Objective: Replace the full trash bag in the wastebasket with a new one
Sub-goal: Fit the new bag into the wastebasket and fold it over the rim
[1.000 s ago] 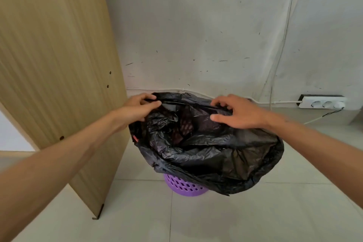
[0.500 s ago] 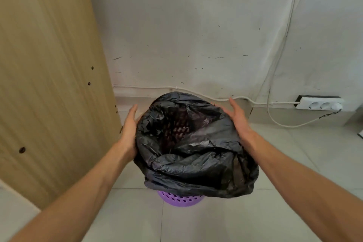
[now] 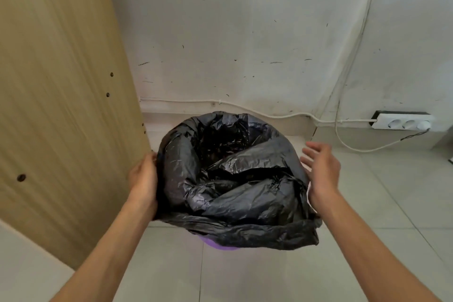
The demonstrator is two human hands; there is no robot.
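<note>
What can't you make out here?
Head view only:
- Wastebasket: the black bag drapes over it; only a purple sliver shows.
- Bag's contents: lost in dark folds.
- Left hand: fingertips hidden against the bag, so grip unclear.
- Small object at the right edge: cut off by the frame.

Left: wooden panel [image 3: 61,105] just beside the bag [image 3: 232,179]; left hand [image 3: 143,184] fills the narrow gap.
Right: open floor [image 3: 397,203].
Behind: wall [image 3: 245,44], cable [image 3: 269,112] near.
</note>
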